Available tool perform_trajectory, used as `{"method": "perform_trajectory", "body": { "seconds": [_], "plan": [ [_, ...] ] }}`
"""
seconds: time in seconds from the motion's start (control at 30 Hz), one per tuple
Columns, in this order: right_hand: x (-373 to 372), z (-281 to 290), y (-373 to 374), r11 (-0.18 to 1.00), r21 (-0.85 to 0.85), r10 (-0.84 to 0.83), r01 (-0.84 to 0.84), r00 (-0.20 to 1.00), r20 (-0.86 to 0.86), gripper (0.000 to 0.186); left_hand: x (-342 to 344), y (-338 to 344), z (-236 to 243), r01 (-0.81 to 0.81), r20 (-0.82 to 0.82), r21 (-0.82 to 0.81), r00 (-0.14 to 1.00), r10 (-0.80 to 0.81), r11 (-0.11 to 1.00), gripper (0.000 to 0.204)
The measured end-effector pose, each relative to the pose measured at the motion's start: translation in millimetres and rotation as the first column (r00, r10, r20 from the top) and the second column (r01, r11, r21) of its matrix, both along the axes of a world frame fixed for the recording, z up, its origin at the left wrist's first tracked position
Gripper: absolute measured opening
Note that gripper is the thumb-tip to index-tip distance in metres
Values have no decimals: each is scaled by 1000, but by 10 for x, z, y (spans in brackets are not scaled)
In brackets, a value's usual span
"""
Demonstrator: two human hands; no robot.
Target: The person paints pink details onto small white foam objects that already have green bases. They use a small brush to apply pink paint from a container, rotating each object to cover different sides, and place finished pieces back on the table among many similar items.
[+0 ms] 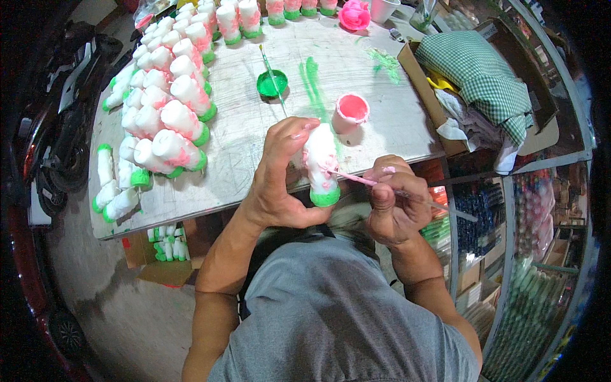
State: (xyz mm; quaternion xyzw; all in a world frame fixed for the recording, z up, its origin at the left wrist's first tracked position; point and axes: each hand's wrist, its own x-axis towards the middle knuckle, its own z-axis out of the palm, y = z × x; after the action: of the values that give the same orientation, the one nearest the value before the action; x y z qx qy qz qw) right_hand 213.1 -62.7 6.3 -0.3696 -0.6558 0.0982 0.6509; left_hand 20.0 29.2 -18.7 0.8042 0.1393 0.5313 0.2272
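Observation:
My left hand is closed on a white candle with a green base, fingers at its top and thumb near its bottom. The candle is held at the table's front edge, its raised decoration partly pink. In my right hand is a slim paintbrush with a pink-stained handle, its tip against the candle's side. A cup of pink paint stands just beyond the candle. Farther back, a second brush rests across a small dish of green paint.
Rows of similar candles fill the table's left and back. A pink rose-shaped piece sits at the far edge. To the right is a cardboard box with checked cloth; another box with candles lies below left.

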Motion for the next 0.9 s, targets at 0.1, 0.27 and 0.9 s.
{"method": "perform_trajectory", "body": {
  "seconds": [0.1,0.27,0.9],
  "plan": [
    [-12,-51,33,1000,-4,26,-27,986,-167,13,31,8,-46,15,55,20,998,-16,1000,114],
    [-44,-8,80,984,-177,-26,-28,955,-295,11,28,5,-22,4,34,58,999,-6,998,107],
    [-20,-5,68,993,-105,19,-47,968,-250,10,0,-1,10,-20,-6,69,1000,21,997,113]
  ]
}}
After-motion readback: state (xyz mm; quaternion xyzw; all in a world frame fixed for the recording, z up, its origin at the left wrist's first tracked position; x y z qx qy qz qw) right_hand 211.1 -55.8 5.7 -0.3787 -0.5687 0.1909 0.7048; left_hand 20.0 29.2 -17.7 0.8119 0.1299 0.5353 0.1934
